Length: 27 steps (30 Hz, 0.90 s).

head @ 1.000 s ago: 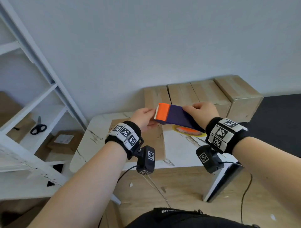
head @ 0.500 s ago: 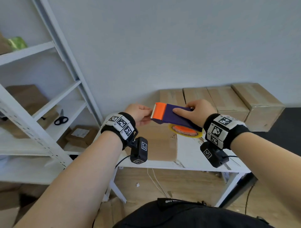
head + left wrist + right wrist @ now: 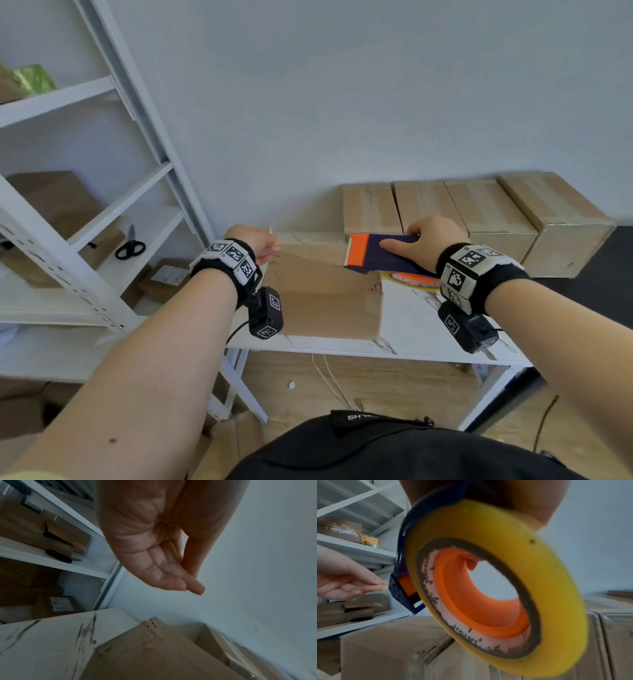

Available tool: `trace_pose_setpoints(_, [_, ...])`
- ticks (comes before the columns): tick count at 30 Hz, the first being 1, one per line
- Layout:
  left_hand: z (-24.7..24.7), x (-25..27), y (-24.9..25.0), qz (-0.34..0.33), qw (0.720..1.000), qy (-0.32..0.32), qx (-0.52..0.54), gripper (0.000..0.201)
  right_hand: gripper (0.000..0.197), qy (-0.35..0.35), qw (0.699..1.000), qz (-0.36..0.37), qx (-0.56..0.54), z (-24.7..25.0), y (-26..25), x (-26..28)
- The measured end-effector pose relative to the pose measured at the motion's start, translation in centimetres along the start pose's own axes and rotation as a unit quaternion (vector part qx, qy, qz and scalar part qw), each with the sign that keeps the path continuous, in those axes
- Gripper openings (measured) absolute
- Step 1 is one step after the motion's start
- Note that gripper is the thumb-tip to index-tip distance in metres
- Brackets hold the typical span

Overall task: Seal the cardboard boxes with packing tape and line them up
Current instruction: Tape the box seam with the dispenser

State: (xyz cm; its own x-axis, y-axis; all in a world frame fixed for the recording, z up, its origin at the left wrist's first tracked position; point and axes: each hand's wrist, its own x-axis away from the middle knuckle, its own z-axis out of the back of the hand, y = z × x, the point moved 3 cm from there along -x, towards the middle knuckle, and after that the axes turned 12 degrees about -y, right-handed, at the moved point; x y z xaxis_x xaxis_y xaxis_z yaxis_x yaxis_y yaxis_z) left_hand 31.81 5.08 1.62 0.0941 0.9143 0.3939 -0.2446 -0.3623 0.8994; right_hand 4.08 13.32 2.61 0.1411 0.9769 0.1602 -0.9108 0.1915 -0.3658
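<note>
An open-topped-looking brown cardboard box (image 3: 325, 298) (image 3: 154, 655) (image 3: 385, 649) stands on the white marble-pattern table (image 3: 411, 329). My right hand (image 3: 431, 234) grips a purple and orange tape dispenser (image 3: 380, 255) (image 3: 399, 592) over the box's far right corner. Its yellow tape roll (image 3: 416, 281) (image 3: 561, 601) hangs under my palm. Above the box's far left corner, my left hand (image 3: 262, 244) (image 3: 180, 584) (image 3: 351, 582) pinches thumb against fingers on the clear tape end. The tape itself is barely visible between the hands.
Several taped boxes (image 3: 479, 209) stand in a row along the wall behind the table. A white shelving unit (image 3: 54, 260) at the left holds black scissors (image 3: 130, 245) and more cardboard. A cable lies on the wooden floor under the table.
My left hand has moved left, away from the dispenser's orange blade end, toward the box's far left corner. The right hand with the dispenser has stayed over the right side.
</note>
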Motion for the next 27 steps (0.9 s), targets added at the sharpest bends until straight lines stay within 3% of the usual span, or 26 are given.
trace_pose_setpoints(6, [1.7,-2.0,-1.4,0.018,0.999,0.017,0.021,0.01,0.05,-0.006,1.0,-0.007,0.03,-0.8,-2.4,-1.5])
trace_pose_setpoints(18, [4.9,-6.1,-5.5,0.038,0.999,0.003,-0.009,0.015,0.045,-0.033,0.992,-0.014,0.119,-2.0,-7.5,-4.7])
trace_pose_setpoints(27, [4.2,-8.4,-7.2,0.076,0.997,-0.02,-0.022,0.015,0.043,-0.04,0.988,-0.033,0.144,-2.7,-8.5,-5.7])
